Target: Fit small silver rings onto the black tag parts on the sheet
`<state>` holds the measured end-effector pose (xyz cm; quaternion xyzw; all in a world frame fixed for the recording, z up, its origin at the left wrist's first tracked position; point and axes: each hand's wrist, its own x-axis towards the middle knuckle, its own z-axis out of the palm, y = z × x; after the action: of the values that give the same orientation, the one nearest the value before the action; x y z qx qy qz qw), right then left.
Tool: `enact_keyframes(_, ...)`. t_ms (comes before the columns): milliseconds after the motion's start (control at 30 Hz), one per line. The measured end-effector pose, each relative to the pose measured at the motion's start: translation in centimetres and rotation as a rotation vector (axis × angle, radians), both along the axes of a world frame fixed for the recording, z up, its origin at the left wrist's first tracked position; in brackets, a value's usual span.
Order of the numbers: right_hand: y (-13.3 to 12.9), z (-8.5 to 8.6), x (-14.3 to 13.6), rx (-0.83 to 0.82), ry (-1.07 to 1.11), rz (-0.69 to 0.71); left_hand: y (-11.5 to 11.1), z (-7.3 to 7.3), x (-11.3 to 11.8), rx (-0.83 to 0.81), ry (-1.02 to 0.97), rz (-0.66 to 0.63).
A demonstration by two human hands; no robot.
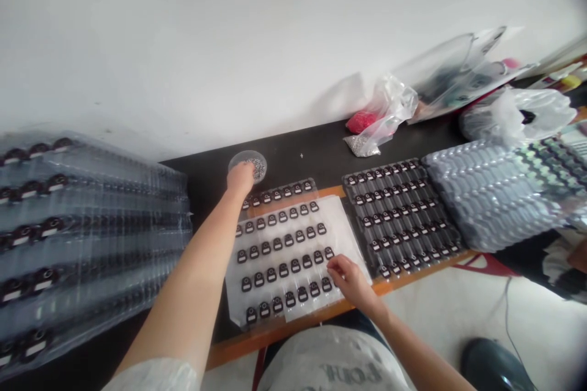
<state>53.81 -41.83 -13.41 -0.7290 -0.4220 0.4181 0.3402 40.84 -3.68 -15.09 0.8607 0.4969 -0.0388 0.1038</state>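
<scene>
My left hand (241, 178) reaches into a round clear bowl (262, 160) of small shiny metal pieces. Its fingers are curled down among the pieces, and what they pinch is hidden. My right hand (351, 279) hovers at the right side of a clear plastic tray (279, 269) over white paper. Thumb and fingertips are pressed together close to a small black part (329, 252) with a ring and a white label; anything between them is too small to make out. Several rows of the same black parts fill the tray.
A tall stack of filled trays (114, 226) stands at the left. To the right lie another filled tray (403, 220) and stacked clear trays (486, 195). Plastic bags with red pieces (362, 121) and metal pieces (362, 145) rest by the wall.
</scene>
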Motion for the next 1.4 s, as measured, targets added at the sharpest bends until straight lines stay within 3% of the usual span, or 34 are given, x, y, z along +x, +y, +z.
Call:
enact_keyframes(133, -0.4, 0.0, 0.1, -0.004, -0.002, -0.003, -0.1, 0.5, -0.6, 0.066, -0.229, 0.128)
enact_keyframes(267, 0.1, 0.3, -0.3, 0.004, 0.016, -0.004, -2.7, 1.9, -0.9, -0.029, -0.702, 0.356)
enact_keyframes(367, 1.6, 0.9, -1.0, 0.029, 0.055, -0.027, -8.0, 2.8, -1.1, -0.385, -1.119, 0.616)
enact_keyframes(433, 3.0, 1.4, -1.7, 0.062, 0.062, -0.047, -12.8, 3.2, -1.2, -0.689, -1.329, 0.708)
enact_keyframes(567, 5.7, 2.1, -3.5, 0.175, 0.028, -0.079, -21.7, 3.3, -1.6, -1.121, -1.421, 0.941)
enact_keyframes(700, 6.3, 2.4, -5.2, 0.225, -0.027, -0.041, -26.5, 3.2, -2.4, -1.265, -1.522, 1.118)
enact_keyframes(867, 5.3, 2.5, -6.6, 0.246, -0.06, -0.006, -28.5, 3.1, -3.9, -1.295, -1.55, 1.201)
enact_keyframes(1067, 4.4, 3.2, -7.1, 0.252, -0.143, 0.085, -29.7, 3.3, -5.4, -1.361, -1.566, 1.204)
enact_keyframes(1400, 3.0, 3.3, -7.2, 0.272, -0.33, 0.176, -30.9, 4.1, -5.2, -1.321, -1.56, 1.22)
